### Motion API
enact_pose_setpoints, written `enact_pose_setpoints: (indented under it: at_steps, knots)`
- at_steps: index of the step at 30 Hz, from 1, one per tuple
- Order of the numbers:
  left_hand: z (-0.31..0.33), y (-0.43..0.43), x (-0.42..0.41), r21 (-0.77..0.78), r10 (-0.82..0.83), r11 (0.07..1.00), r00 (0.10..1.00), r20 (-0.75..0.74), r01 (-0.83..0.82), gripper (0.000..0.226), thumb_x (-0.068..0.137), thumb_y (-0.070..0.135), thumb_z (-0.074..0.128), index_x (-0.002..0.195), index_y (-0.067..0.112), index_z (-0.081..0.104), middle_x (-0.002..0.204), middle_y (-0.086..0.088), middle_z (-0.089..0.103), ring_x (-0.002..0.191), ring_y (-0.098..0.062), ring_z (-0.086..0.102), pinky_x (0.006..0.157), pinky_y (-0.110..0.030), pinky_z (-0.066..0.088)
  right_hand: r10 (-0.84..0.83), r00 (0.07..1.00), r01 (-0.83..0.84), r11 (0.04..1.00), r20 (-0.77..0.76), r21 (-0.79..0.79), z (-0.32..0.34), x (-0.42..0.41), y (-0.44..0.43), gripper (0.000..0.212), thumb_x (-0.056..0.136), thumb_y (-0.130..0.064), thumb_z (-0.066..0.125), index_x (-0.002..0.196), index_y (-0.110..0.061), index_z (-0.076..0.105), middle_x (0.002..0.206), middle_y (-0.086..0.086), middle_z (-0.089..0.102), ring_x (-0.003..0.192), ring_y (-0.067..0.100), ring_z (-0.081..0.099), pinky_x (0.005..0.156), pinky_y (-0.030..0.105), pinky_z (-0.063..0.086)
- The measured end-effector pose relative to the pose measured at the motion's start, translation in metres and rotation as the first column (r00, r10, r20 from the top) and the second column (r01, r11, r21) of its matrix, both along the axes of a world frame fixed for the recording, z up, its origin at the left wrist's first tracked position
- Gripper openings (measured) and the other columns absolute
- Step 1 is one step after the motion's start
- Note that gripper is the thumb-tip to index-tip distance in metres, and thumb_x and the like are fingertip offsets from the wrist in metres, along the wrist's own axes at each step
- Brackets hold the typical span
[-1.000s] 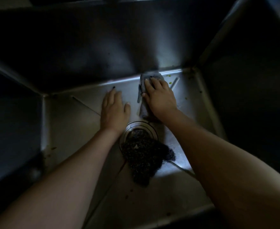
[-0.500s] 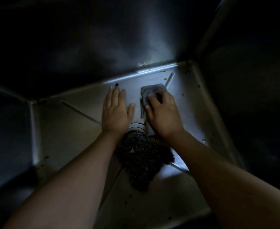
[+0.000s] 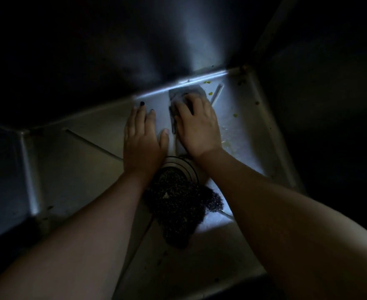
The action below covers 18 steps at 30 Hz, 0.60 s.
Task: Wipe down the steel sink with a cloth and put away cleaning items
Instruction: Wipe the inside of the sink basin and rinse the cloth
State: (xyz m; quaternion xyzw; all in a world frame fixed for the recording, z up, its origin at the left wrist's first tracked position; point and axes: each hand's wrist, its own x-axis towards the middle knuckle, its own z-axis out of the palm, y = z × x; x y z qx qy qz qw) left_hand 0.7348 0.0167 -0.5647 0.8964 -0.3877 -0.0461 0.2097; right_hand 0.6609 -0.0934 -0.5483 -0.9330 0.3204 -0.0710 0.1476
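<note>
Right hand (image 3: 196,124) pressed flat, fingers spread, on grey cloth (image 3: 183,93) at sink (image 3: 74,161) floor's far edge, left hand (image 3: 142,138) flat just beside, dark scrubber (image 3: 178,204) over drain (image 3: 190,167) nearer.

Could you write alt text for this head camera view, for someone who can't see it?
Two bare hands press on the floor of a dim steel sink: the right hand flattens a grey cloth, the left hand lies flat beside it. A dark scouring pad covers the drain.
</note>
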Motion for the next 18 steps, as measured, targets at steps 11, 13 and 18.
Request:
enact_pose_setpoints:
  at_steps: [11, 13, 18]
  knots:
    - [0.002, 0.000, 0.001, 0.005, -0.009, 1.000, 1.000, 0.017, 0.009, 0.050, 0.083, 0.022, 0.056, 0.124, -0.006, 0.050, 0.138, -0.026, 0.042, 0.132, -0.040, 0.033, 0.111, -0.047, 0.024, 0.007, 0.997, -0.005, 1.000, -0.072, 0.025, 0.003, -0.003, -0.018, 0.042, 0.097, -0.024, 0.039, 0.138, -0.013, 0.044, 0.146, 0.013, 0.036, 0.137, 0.030, 0.027, 0.112, 0.036, 0.021]
    - [0.002, -0.001, 0.001, 0.016, -0.011, 1.000, 1.000, 0.023, 0.011, 0.051, 0.082, 0.022, 0.056, 0.124, -0.006, 0.050, 0.137, -0.027, 0.043, 0.132, -0.041, 0.034, 0.111, -0.047, 0.024, -0.049, 0.998, 0.050, 0.998, -0.035, 0.036, 0.004, -0.017, -0.010, 0.040, 0.095, -0.020, 0.046, 0.132, -0.008, 0.051, 0.140, 0.018, 0.044, 0.132, 0.036, 0.036, 0.110, 0.040, 0.027]
    - [0.002, -0.001, 0.001, 0.029, -0.022, 0.999, 0.999, 0.041, 0.020, 0.050, 0.083, 0.024, 0.050, 0.122, -0.007, 0.051, 0.134, -0.029, 0.044, 0.130, -0.043, 0.036, 0.110, -0.048, 0.026, -0.124, 0.992, 0.124, 0.992, 0.013, 0.014, 0.005, -0.041, 0.017, 0.039, 0.082, -0.014, 0.060, 0.119, -0.005, 0.062, 0.125, 0.023, 0.058, 0.117, 0.045, 0.052, 0.097, 0.050, 0.043]
